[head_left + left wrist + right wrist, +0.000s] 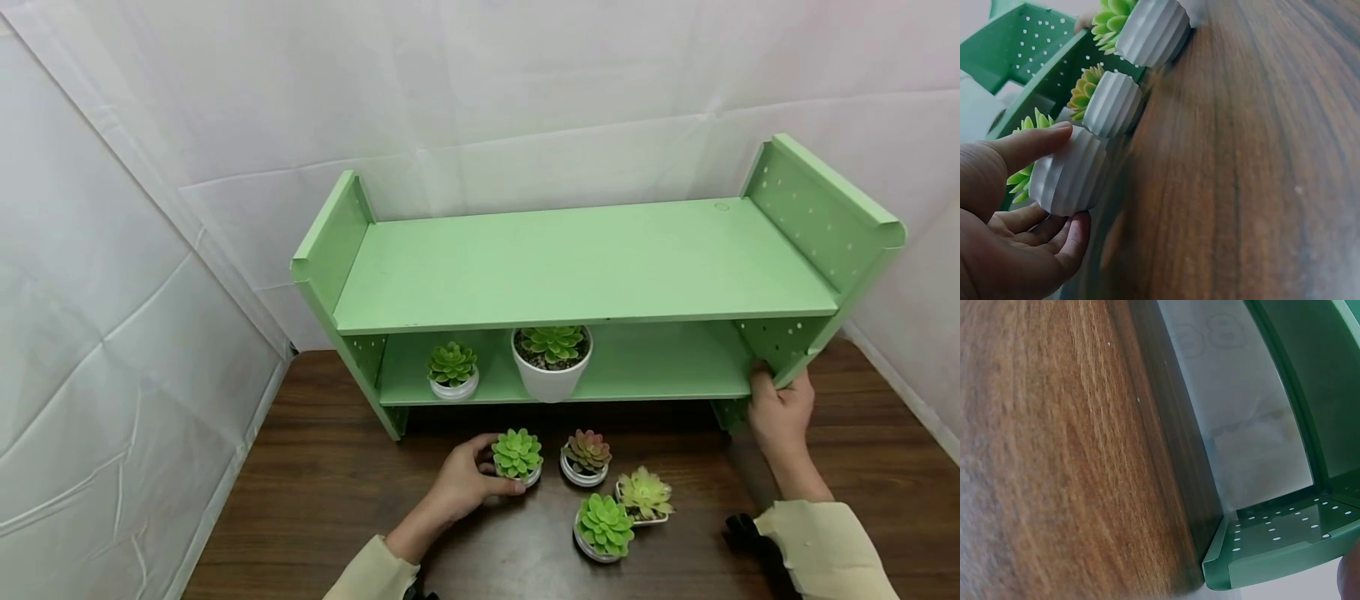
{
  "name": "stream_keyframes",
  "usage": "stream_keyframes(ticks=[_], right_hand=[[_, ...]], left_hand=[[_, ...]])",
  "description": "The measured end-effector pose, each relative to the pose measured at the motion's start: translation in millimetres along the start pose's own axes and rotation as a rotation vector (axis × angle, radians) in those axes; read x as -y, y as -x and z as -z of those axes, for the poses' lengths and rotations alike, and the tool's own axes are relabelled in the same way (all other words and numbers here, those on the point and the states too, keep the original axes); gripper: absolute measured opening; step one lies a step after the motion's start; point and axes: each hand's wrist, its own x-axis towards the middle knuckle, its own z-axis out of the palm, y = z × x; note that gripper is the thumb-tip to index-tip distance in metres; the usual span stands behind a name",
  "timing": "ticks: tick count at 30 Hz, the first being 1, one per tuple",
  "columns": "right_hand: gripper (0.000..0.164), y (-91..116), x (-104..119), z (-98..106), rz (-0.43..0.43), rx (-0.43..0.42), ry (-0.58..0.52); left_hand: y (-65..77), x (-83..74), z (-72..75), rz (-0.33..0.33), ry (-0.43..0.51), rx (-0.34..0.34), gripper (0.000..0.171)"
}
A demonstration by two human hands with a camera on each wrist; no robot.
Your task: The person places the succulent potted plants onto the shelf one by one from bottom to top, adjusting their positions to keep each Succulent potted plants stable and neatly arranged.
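Note:
My left hand [463, 482] holds a small potted succulent [517, 454] with bright green leaves, just in front of the shelf. In the left wrist view, the thumb lies against the ribbed white pot [1071, 175] and the fingers curl under its other side. At the far right, my right hand [782, 417] grips the lower side panel of a green two-tier shelf [585, 267]. The right wrist view catches only a sliver of that hand beside the perforated side panel [1291, 531]. On the lower tier stand a small green succulent [452, 367] and a larger white-potted succulent [551, 371].
On the dark wooden table [315, 500], a reddish succulent [587, 454], a pale yellow-green succulent [645, 496] and another bright green succulent [603, 527] stand right of my left hand. White cloth [525, 83] hangs behind the shelf and along the left side.

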Motion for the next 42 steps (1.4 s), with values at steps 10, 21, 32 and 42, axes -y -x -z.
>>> stream_keyframes(ticks=[10, 21, 32, 42], right_hand=[[0.028, 0, 1, 1, -0.012, 0.002, -0.011], [0.030, -2, 2, 3, -0.012, 0.033, 0.007], [0.030, 0, 1, 1, -0.042, 0.004, 0.002], [0.030, 7, 35, -2, -0.039, 0.005, 0.000]], left_hand=[[6.1, -15.2, -2.3, -0.037, 0.001, 0.022, 0.071], [11.7, -28.7, -9.1, -0.079, 0.030, 0.037, 0.068], [22.9, -46.7, -15.6, -0.129, 0.019, 0.109, 0.062], [28.0, -61.1, -22.8, -0.205, 0.018, 0.126, 0.060]])
